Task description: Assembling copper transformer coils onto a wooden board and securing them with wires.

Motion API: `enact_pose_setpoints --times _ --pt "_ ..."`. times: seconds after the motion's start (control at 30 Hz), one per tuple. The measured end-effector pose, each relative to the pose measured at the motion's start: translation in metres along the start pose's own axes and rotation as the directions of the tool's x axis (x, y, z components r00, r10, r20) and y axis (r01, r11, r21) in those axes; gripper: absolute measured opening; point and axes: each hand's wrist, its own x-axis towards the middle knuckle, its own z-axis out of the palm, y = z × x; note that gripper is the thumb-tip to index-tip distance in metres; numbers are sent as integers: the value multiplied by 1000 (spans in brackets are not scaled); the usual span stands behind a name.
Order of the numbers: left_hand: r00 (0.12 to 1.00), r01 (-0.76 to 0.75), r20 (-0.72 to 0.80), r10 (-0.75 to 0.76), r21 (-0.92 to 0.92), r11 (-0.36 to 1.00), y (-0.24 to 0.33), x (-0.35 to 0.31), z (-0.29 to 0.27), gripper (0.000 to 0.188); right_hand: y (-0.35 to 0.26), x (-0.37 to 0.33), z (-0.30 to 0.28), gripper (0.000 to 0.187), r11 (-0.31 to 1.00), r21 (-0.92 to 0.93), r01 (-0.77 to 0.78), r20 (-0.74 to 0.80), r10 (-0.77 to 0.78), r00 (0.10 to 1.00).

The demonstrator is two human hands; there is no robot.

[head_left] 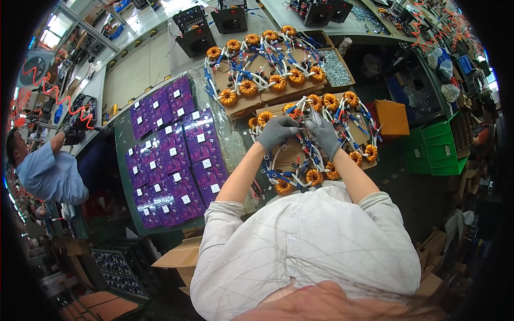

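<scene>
Copper coils [314,177]: wired with white leads [278,174] that carry blue and red sleeves; the set at your hands lies in the near cardboard tray [289,152], straight in front of you.
Left hand: your gloved left hand [276,134] reaches over the tray's left part, fingers and thumb drawn together toward the leads; you can't tell from here what, if anything, they pinch.
Right hand: your gloved right hand [323,134] sits just beside it, fingers bunched and pointing away from you among the leads; the grip itself is hidden.
Why so: hands probably meet there so both can work the same tangle; coils along the tray edges seem to keep the leads inward.
Near count: about eleven coils show; your hands may cover more.
Far tray: ten coils, two rows of five, in the far cardboard tray [257,101], just beyond yours and likely kept within reach.
Hardware: one box of small metal parts [334,67], beside the far tray's right end.
Boards: purple circuit boards [172,151] to your left, laid flat, perhaps to keep them visible; about twenty white squares on them, board edges too close to count.
Right side: one orange-brown box [391,119] by the near tray, green crate [441,144] past it.
Far left: one co-worker [51,171] in light blue, well apart.
</scene>
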Motion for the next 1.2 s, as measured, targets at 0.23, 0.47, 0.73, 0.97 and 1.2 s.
enact_pose_setpoints --times 0.23,0.47,0.73,0.97,1.2 --pt "992 78 -107 -70 69 995 -4 5 2 20 3 6 -5 17 993 112 -37 -53 43 998" --pt "987 -13 -151 55 266 964 -1 2 13 27 2 8 0 17 954 -205 216 -13 -223 975" --pt "820 -278 -102 564 790 547 -19 6 28 31 9 -9 18 17 822 -411 395 27 -422 906" --pt "841 -354 217 496 914 200 12 -32 14 31 -17 -14 -14 26 959 -274 67 -47 -83 995" --pt "848 -345 302 435 938 22 21 -39 19 34 -28 -43 -54 29 998 -54 -28 -17 27 999"
